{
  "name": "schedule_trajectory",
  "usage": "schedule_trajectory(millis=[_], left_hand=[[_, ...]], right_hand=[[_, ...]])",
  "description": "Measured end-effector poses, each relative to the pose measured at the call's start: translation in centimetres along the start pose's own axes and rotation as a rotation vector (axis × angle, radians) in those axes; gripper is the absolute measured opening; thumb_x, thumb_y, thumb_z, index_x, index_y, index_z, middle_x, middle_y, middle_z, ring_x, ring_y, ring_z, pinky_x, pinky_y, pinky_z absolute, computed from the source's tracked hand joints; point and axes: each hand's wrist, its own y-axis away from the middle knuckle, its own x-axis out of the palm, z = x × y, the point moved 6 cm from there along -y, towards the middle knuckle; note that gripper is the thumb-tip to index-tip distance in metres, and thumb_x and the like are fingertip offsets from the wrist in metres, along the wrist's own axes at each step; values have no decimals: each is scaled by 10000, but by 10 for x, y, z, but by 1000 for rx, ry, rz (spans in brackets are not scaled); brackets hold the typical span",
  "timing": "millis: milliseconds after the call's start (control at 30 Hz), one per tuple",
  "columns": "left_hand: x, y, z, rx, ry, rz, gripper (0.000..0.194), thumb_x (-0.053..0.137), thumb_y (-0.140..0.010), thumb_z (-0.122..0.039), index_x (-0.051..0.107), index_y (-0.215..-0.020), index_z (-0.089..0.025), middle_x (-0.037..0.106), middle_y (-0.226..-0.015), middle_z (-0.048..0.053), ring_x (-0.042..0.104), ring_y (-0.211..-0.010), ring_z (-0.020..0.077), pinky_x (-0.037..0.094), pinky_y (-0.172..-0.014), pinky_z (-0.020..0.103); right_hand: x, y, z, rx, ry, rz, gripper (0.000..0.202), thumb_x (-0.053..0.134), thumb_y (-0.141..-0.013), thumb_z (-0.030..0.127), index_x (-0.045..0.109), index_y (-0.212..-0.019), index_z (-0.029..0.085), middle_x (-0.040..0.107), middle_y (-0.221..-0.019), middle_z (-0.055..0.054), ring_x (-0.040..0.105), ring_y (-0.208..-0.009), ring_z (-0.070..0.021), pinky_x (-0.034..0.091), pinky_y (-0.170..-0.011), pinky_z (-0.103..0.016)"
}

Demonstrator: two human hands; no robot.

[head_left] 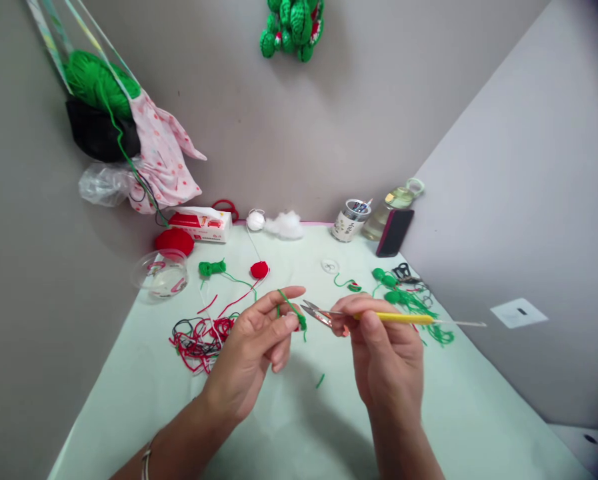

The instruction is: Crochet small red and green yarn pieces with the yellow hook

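Note:
My left hand (261, 340) pinches a small green crochet piece (301, 323) between thumb and fingers. A strand of green yarn runs from it over my raised index finger. My right hand (386, 347) is closed around a yellow-handled crochet hook (399, 318), which lies across the fingers with its thin metal end to the right. The same hand also holds small scissors (319, 313), their blades parted and pointing left, close to the green piece but apart from it. The scissors' handles are mostly hidden by my fingers. Below, a short green yarn scrap (320, 381) lies on the table.
Tangled red, black and white yarn (203, 340) lies left, near a clear plastic bowl (161, 283). A red yarn ball (259, 270) sits mid-table. Green crochet pieces (391, 280) lie right, before a propped phone (395, 233). A pen tin (351, 221) stands behind.

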Motion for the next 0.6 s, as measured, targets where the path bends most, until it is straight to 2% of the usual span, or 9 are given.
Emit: schedule_trajectory(millis=[167, 333, 600], left_hand=[[2, 0, -1, -21, 55, -4, 298, 927, -801, -257, 827, -1070, -176, 508, -671, -81, 306, -461, 7, 284, -432, 151], [3, 0, 4, -35, 42, 8, 210, 933, -791, -289, 808, -905, -164, 443, -548, -92, 288, -466, 31, 280, -444, 157], [4, -1, 4, -37, 43, 22, 186, 928, -798, -295, 806, -860, -170, 431, -534, -91, 286, -467, 35, 278, -447, 157]], right_hand=[[7, 5, 6, -8, 77, 82, 203, 614, -1069, 271, 800, -993, 240, 755, -880, -55, 684, -779, -191, 588, -671, -332], [7, 8, 6, -29, 119, 69, 203, 609, -1067, 244, 800, -999, 248, 753, -897, -47, 687, -798, -190, 581, -685, -334], [5, 9, 7, -38, 128, 46, 207, 611, -1060, 216, 802, -992, 252, 745, -876, -42, 677, -794, -189, 571, -683, -338]])
